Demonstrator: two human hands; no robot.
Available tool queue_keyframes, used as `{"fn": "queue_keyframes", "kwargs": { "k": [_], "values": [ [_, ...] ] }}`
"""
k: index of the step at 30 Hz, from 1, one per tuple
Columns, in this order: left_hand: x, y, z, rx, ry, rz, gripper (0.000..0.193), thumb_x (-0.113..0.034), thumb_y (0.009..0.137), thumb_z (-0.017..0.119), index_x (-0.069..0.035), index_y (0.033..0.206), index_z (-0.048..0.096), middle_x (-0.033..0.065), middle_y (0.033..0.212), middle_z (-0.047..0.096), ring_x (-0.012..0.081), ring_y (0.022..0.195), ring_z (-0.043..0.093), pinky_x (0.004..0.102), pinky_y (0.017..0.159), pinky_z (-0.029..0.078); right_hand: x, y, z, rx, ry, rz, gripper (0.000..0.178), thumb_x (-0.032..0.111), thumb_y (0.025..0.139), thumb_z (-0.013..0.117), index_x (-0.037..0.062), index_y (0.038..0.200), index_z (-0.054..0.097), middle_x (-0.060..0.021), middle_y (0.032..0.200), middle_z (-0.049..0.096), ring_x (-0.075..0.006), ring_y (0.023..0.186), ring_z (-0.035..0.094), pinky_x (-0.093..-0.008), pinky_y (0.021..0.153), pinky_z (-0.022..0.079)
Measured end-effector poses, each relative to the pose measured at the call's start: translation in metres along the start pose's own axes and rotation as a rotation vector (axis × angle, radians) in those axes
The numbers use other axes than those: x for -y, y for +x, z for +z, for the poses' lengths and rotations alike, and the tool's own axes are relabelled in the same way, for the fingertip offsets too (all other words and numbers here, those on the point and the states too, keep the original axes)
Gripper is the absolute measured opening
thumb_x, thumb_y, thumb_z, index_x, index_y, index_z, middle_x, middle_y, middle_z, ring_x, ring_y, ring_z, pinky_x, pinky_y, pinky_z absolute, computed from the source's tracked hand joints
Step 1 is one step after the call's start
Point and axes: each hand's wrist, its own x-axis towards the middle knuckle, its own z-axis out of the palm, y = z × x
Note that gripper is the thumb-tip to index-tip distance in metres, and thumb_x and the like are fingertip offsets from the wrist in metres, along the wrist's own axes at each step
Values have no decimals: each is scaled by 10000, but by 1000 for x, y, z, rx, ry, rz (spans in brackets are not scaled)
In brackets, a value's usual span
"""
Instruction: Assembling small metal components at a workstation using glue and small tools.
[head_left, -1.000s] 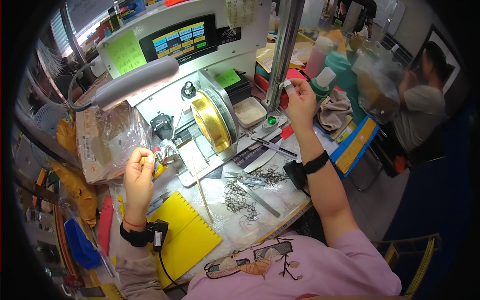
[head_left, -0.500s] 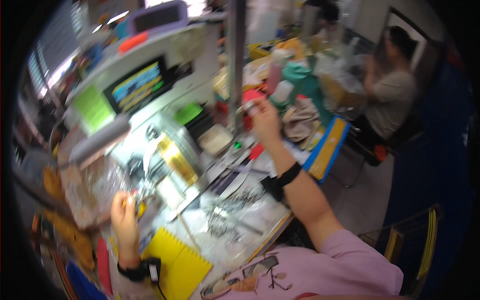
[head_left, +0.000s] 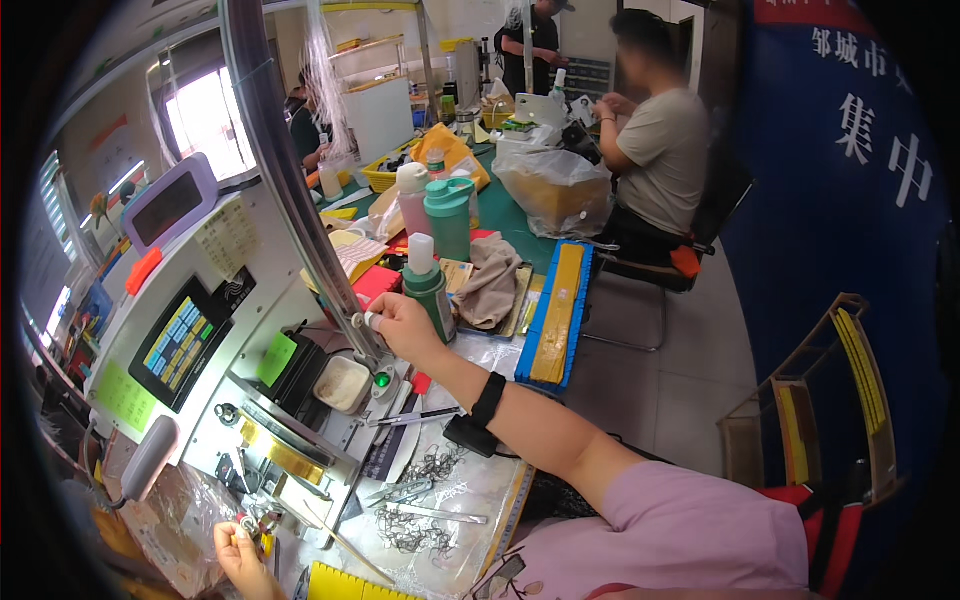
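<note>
My right hand [head_left: 405, 328] is stretched forward to the metal post [head_left: 290, 160], its fingers closed in a pinch. A white covering shows on one fingertip, and a small pale round piece [head_left: 358, 320] sits just beyond it against the post; whether I hold it is unclear. At the lower left, my left hand [head_left: 240, 558] has thumb and fingers drawn together by a small round metal part [head_left: 248, 524] at the machine's front. What lies between those fingertips is too small to make out. The white machine [head_left: 210, 290] carries a lit touch screen [head_left: 178, 343].
Black wire-like bits [head_left: 415, 530] lie on the plastic-covered table beside tweezers [head_left: 435, 517] and a thin stick [head_left: 345, 545]. Behind my right hand stand a green bottle [head_left: 428, 295] and a teal jug [head_left: 448, 215]. A co-worker [head_left: 660, 150] sits at the far right.
The view has swung right and steadied. My right hand stays raised by the post, fingers pinched. My left hand now shows lower in the picture, still near the machine's front.
</note>
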Motion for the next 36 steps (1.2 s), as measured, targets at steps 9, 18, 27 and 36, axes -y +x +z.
{"fn": "queue_keyframes", "kwargs": {
  "k": [9, 18, 27, 36],
  "values": [
    [29, 10, 9, -9, -156, 25, 123, -67, 916, 567, -8, 1024, 573, 83, 900, 551, 137, 772, 505, 262, 622, 442, 16, -20, -16, 169, -226, 295, 184, 70, 826, 591, 16, 996, 639, -28, 749, 601, -106, 636, 542, -275, 568, 438],
    [-40, 1, 8, -212, -510, -261, 104, -78, 944, 518, -68, 840, 525, -44, 702, 460, 23, 598, 385, 191, 514, 292, 133, -112, -203, 261, -443, 235, 413, 101, 817, 535, 60, 1227, 568, -54, 932, 585, -148, 794, 565, -275, 699, 478],
    [-38, 7, 19, -164, -630, -287, 72, -99, 953, 558, -28, 940, 552, 0, 801, 582, 24, 667, 499, 172, 572, 372, 136, -110, -337, -501, -1467, -113, 320, 51, 881, 537, 57, 1199, 570, -96, 1003, 592, -205, 950, 589, -289, 753, 464],
    [-75, 1, -10, -357, -2, -36, 130, 4, 907, 482, 0, 1029, 529, 86, 898, 562, 149, 769, 558, 272, 686, 451, 111, -182, -120, 316, -696, -545, 410, 7, 740, 623, 7, 1145, 561, -145, 1007, 587, -251, 776, 577, -342, 685, 473]
  ]
}}
